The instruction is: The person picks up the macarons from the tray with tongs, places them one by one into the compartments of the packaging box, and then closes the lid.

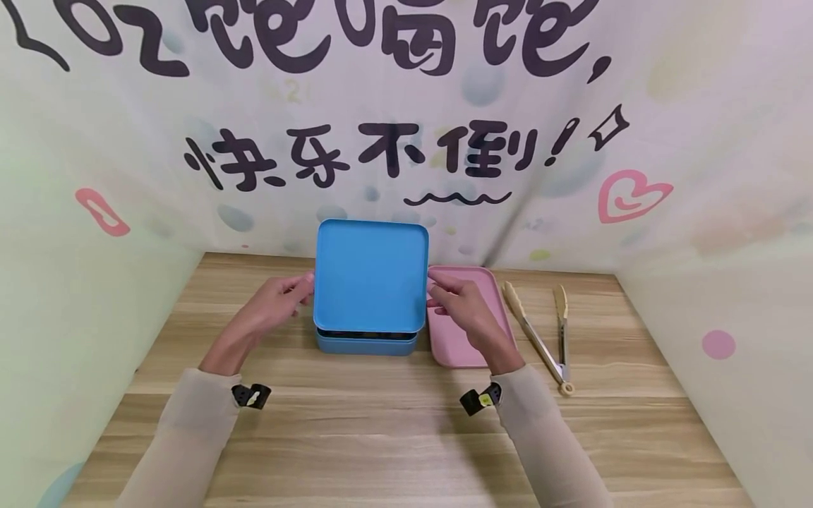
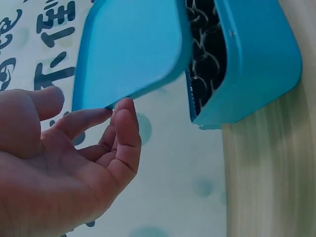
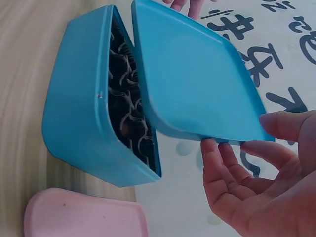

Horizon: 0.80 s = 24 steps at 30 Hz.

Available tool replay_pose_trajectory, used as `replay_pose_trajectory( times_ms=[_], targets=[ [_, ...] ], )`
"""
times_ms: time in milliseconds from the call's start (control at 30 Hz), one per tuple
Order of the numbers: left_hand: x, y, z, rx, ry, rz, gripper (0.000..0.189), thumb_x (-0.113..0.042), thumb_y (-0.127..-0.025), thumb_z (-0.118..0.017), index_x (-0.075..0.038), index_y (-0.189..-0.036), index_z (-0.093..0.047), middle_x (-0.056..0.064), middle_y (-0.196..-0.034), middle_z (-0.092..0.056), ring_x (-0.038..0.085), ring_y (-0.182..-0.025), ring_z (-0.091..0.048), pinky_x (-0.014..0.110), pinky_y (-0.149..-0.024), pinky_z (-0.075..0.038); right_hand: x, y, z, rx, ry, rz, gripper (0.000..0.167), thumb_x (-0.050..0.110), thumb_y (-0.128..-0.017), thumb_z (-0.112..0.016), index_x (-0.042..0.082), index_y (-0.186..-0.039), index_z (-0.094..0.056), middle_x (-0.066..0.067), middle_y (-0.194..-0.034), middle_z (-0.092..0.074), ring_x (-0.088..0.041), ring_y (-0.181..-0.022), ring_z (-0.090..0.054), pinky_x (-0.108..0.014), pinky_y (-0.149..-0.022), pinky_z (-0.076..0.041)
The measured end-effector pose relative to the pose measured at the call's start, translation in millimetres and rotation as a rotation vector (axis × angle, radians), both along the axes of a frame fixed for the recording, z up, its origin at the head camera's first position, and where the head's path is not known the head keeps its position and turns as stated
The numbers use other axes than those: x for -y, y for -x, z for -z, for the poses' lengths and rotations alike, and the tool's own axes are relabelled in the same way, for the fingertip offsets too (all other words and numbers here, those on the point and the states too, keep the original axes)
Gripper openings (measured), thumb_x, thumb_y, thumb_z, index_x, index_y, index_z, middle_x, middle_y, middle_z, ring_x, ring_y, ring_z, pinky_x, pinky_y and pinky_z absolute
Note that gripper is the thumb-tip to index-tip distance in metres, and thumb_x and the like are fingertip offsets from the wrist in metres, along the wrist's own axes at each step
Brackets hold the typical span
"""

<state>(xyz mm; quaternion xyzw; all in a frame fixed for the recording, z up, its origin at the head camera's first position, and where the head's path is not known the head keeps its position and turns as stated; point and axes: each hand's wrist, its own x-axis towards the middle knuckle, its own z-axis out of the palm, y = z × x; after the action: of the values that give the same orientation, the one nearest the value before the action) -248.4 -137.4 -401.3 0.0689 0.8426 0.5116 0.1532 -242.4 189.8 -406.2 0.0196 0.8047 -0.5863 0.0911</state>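
Note:
A square blue lid (image 1: 371, 275) is held between both hands, tilted over a blue box (image 1: 367, 346). In the head view, the left hand (image 1: 273, 305) holds the lid's left edge, while the right hand (image 1: 468, 310) holds the right one. The left wrist view has fingertips (image 2: 126, 109) against the lid's rim. On the other side, the right thumb (image 3: 279, 123) lies at the lid's edge with bent fingers beneath. Through the gap under the lid, the box's dark inside (image 3: 126, 98) appears with pale curved lines; what these belong to is unclear.
A pink tray (image 1: 454, 342) lies right of the box, partly under the right forearm. Farther right are spread tongs (image 1: 540, 342) with beige tips. The wooden table (image 1: 356, 437) meets a printed cloth wall (image 1: 267, 219) at the back, with more walls at both sides.

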Motion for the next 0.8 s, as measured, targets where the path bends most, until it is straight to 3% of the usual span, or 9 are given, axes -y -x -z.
replay_pose_trajectory(
  times_ms=[267,500,667,800],
  targets=[
    [-1.8,-0.6,-12.0,-0.046,-0.048,0.012,0.072,-0.054,-0.106,-0.02,-0.001,-0.153,-0.036,0.027,-0.141,-0.05,0.04,-0.132,-0.046,0.051,-0.103,-0.046,0.9,-2.4,-9.4,-0.038,0.094,0.046,0.047,0.034,-0.102,-0.057,0.007,-0.14,-0.058,-0.012,-0.137,-0.06,-0.032,-0.119,-0.063,-0.041,-0.101,-0.052],
    [-2.3,-2.4,-17.9,-0.112,-0.08,0.065,0.079,-0.056,-0.105,-0.008,0.002,-0.154,-0.031,0.028,-0.15,-0.041,0.044,-0.139,-0.038,0.058,-0.106,-0.041,0.4,-4.4,-11.7,-0.127,0.182,0.006,0.067,0.056,-0.101,-0.042,0.002,-0.137,-0.059,-0.014,-0.136,-0.061,-0.028,-0.125,-0.06,-0.043,-0.106,-0.048],
    [-2.1,-3.8,-16.1,-0.128,-0.127,0.078,0.077,-0.056,-0.105,-0.013,0.001,-0.154,-0.032,0.027,-0.153,-0.038,0.044,-0.142,-0.034,0.059,-0.107,-0.038,-0.5,-6.7,-11.8,-0.181,0.189,-0.026,0.079,0.066,-0.099,-0.035,-0.001,-0.135,-0.059,-0.017,-0.136,-0.06,-0.03,-0.129,-0.056,-0.043,-0.109,-0.045],
    [-2.2,-6.0,-14.6,-0.134,-0.145,0.079,0.075,-0.053,-0.106,-0.023,0.004,-0.154,-0.029,0.028,-0.154,-0.034,0.043,-0.144,-0.031,0.059,-0.112,-0.035,2.3,-7.7,-10.7,-0.179,0.146,-0.013,0.072,0.061,-0.101,-0.039,-0.001,-0.129,-0.062,-0.016,-0.138,-0.059,-0.03,-0.131,-0.055,-0.043,-0.111,-0.043]
  ],
)
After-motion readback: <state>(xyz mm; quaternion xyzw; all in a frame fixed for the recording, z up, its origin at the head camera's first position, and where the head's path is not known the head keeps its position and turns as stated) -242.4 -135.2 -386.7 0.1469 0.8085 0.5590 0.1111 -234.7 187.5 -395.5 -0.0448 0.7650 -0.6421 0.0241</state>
